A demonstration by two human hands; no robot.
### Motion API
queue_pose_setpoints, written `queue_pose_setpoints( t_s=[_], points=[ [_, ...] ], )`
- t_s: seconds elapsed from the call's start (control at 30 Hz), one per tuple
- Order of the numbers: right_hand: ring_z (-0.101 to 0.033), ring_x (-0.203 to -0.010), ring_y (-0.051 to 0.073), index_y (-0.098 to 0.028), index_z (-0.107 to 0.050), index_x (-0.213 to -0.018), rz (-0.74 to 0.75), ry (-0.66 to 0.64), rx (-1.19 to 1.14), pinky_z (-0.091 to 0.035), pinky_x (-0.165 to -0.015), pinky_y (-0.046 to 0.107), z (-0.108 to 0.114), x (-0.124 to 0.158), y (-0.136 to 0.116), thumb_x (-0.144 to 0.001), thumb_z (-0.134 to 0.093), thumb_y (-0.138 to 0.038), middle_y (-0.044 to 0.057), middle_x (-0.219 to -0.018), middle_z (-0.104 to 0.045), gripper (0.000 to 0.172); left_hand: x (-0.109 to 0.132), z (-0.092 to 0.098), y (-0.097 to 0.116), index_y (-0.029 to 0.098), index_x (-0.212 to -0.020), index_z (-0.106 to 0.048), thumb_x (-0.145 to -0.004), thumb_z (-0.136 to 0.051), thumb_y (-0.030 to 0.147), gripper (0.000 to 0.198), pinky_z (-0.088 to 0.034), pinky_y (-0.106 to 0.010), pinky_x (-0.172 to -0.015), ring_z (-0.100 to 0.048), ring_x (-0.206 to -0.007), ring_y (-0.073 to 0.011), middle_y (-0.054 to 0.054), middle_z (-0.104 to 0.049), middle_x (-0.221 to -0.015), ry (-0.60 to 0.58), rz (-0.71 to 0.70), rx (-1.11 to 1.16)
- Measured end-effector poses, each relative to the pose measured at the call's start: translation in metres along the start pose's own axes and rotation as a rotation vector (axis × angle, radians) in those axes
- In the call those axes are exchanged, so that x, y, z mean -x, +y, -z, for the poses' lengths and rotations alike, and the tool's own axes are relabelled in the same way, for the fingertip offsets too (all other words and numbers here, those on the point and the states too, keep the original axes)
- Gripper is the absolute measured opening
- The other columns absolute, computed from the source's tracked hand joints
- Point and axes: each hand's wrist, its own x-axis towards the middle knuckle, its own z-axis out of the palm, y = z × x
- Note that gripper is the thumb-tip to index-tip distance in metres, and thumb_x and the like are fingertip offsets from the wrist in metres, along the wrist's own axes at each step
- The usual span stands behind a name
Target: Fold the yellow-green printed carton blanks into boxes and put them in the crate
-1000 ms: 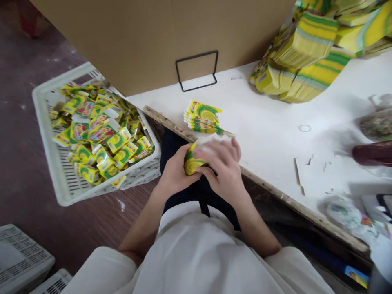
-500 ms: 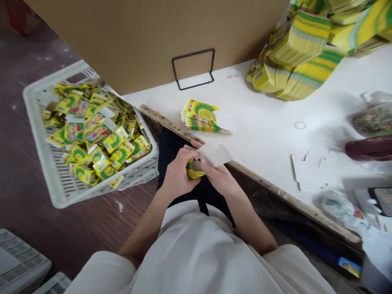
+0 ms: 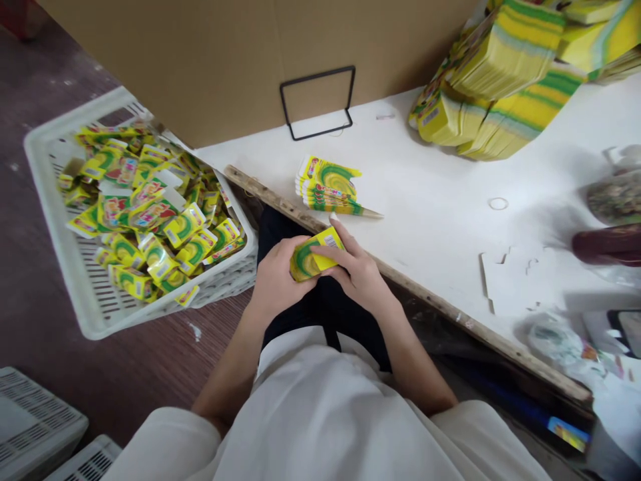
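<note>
Above my lap, at the table's edge, a small yellow and green cardboard box is held between both hands. My left hand grips its left end, fingers behind it. My right hand is wrapped about the other end, with fingers lying across the front near the barcode flap. Just beyond, several flat printed cartons lie fanned out in a small pile on the white table. What is inside the box, if anything, is hidden.
To the left stands a white plastic basket heaped with small yellow boxes. A black wire stand is before a large brown cardboard sheet. Bundled flat cartons stack at the back right. A rubber band lies on the table.
The white inner flap that stuck out of the box is folded down, and the yellow barcode face now shows. My right hand has moved over the box's front. The view has shifted slightly.
</note>
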Motion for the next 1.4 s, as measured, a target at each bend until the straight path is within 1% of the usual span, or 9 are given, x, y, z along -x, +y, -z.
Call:
queue_pose_setpoints(
  t_s=[0.17, 0.33, 0.43, 0.53, 0.6, 0.7, 0.9, 1.2, 1.4],
  points=[
    [-0.048, -0.144, 0.031, -0.025, -0.072, -0.113, 0.042, -0.151, -0.054, -0.042, -0.118, 0.051, 0.016, -0.002, -0.001, -0.092, -0.068, -0.042, 0.013, -0.155, -0.048, 0.026, -0.007, 0.014, 0.008, 0.026, -0.115, -0.071, -0.060, -0.088, 0.028, 0.058, -0.053, -0.040, -0.092, -0.070, -0.097, -0.0285, -0.005, -0.076, -0.107, -0.103, -0.025, 0.066],
    [-0.038, -0.149, 0.031, -0.024, -0.045, -0.142, 0.019, 0.065, -0.144, -0.036, -0.121, 0.054, -0.007, 0.000, -0.004, -0.091, -0.068, -0.048, 0.018, -0.158, -0.039, 0.061, 0.000, 0.003, 0.011, 0.025, -0.115, -0.070, -0.060, -0.089, 0.028, 0.059, -0.054, -0.037, -0.089, -0.070, -0.097, -0.0265, -0.005, -0.075, -0.106, -0.018, 0.028, 0.128],
    [-0.047, -0.141, 0.030, -0.027, -0.036, -0.148, 0.005, 0.109, -0.226, -0.047, -0.113, 0.049, -0.011, -0.004, 0.000, -0.086, -0.073, -0.053, 0.016, -0.157, -0.040, 0.077, 0.003, -0.002, 0.004, 0.027, -0.114, -0.065, -0.061, -0.091, 0.037, 0.060, -0.055, -0.032, -0.083, -0.070, -0.092, -0.0210, -0.003, -0.072, -0.107, 0.267, 0.102, 0.490],
    [-0.058, -0.123, 0.028, -0.027, -0.054, -0.131, -0.073, 0.274, -0.071, -0.053, -0.100, 0.046, 0.000, -0.021, 0.007, -0.091, -0.068, -0.045, 0.012, -0.134, -0.059, 0.046, -0.002, 0.001, -0.008, 0.027, -0.104, -0.063, -0.075, -0.075, 0.064, 0.048, -0.055, -0.032, -0.092, -0.068, -0.105, -0.0189, -0.003, -0.068, -0.112, 0.773, 0.167, 0.948],
    [-0.059, -0.115, 0.028, -0.026, -0.060, -0.121, -0.137, 0.422, 0.135, -0.052, -0.098, 0.048, 0.008, -0.041, 0.016, -0.094, -0.062, -0.038, 0.012, -0.122, -0.062, 0.030, -0.005, 0.002, -0.015, 0.025, -0.094, -0.062, -0.080, -0.061, 0.075, 0.052, -0.052, -0.035, -0.102, -0.064, -0.118, -0.0204, -0.005, -0.067, -0.113, 0.898, 0.274, 1.116],
    [-0.055, -0.112, 0.032, -0.021, -0.062, -0.113, -0.218, 0.538, 0.416, -0.047, -0.100, 0.057, 0.013, -0.072, 0.036, -0.093, -0.062, -0.034, 0.016, -0.117, -0.058, 0.024, -0.004, -0.006, -0.020, 0.025, -0.098, -0.063, -0.080, -0.063, 0.074, 0.053, -0.050, -0.041, -0.106, -0.060, -0.126, -0.0237, -0.008, -0.067, -0.121, 0.712, 0.419, 1.161],
    [-0.052, -0.103, 0.033, -0.020, -0.056, -0.098, -0.205, 0.508, 0.583, -0.046, -0.095, 0.060, 0.010, -0.094, 0.064, -0.091, -0.066, -0.036, 0.014, -0.102, -0.057, 0.020, 0.007, -0.035, -0.013, 0.026, -0.121, -0.061, -0.082, -0.071, 0.055, 0.050, -0.055, -0.037, -0.093, -0.068, -0.108, -0.0207, -0.009, -0.068, -0.122, 0.421, 0.480, 1.103],
    [-0.057, -0.084, 0.024, -0.025, -0.047, -0.096, -0.257, 0.518, 0.331, -0.049, -0.081, 0.043, 0.015, -0.080, 0.026, -0.082, -0.070, -0.018, 0.005, -0.092, -0.062, 0.027, 0.007, -0.042, -0.001, 0.023, -0.122, -0.060, -0.079, -0.077, 0.054, 0.056, -0.056, -0.034, -0.086, -0.069, -0.101, -0.0206, -0.010, -0.069, -0.116, 0.279, 0.433, 1.119],
    [-0.056, -0.065, 0.014, -0.023, -0.053, -0.084, -0.118, 0.001, -0.110, -0.046, -0.064, 0.029, -0.017, -0.030, -0.019, -0.082, -0.070, -0.018, -0.003, -0.075, -0.060, 0.018, 0.000, -0.034, 0.011, 0.026, -0.108, -0.066, -0.073, -0.073, 0.063, 0.052, -0.051, -0.046, -0.101, -0.063, -0.118, -0.0303, -0.009, -0.069, -0.117, 0.415, 0.192, 1.159]
  ],
)
